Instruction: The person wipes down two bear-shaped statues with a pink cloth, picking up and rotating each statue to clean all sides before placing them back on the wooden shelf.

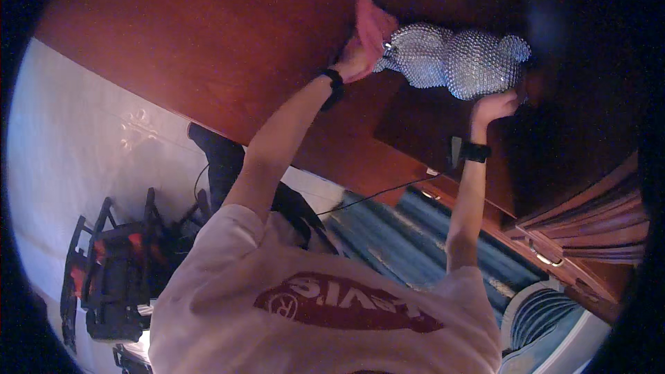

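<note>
A silver, studded figure with rounded lobes (457, 62) is held tilted over a dark red-brown wooden tabletop (218, 52). My left hand (356, 65) holds a pink cloth (373, 26) against the figure's left end, near a small shiny metal part (387, 47). The cloth covers some of the fingers. My right hand (496, 106) grips the figure's lower right end from the near side, its fingertips partly hidden behind it. Each wrist bears a black band or watch. What the figure depicts is hard to tell in the dim light.
A dark flat panel (410, 119) lies under the figure. A thin black cable (384, 192) crosses the table's near edge. Drawers with metal handles (545, 259) and blue striped fabric (415, 239) are at the lower right. Black and red equipment (114, 265) stands at the lower left.
</note>
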The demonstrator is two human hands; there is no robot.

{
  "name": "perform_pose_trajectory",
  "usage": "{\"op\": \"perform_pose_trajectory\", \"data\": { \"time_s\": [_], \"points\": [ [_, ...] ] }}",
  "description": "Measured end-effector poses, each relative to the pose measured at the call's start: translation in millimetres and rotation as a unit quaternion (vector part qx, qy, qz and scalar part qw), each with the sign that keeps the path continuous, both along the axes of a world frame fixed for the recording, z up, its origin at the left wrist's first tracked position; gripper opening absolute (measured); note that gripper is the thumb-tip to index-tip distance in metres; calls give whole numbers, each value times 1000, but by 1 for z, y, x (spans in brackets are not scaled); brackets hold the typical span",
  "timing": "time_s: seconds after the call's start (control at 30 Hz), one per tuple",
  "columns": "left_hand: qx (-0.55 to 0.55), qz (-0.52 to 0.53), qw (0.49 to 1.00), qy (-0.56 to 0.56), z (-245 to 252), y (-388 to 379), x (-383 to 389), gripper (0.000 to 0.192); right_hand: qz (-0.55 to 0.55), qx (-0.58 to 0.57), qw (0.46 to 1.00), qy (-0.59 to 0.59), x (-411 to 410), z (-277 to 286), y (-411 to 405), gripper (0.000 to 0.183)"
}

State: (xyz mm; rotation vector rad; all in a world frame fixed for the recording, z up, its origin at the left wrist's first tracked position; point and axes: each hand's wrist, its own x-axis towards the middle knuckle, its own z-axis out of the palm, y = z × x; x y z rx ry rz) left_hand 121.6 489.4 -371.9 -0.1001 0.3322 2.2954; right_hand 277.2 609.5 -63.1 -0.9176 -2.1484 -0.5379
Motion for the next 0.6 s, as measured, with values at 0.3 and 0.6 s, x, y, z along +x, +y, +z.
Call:
{"op": "perform_pose_trajectory", "data": {
  "time_s": [0.3,0.6],
  "points": [
    [-208,-156,827,498,6,-30,-3,29,18,8,1000,22,3,9,-28,29],
    [-248,-178,781,544,-4,-22,-4,27,93,7,994,57,-5,8,-22,32]
  ]
}}
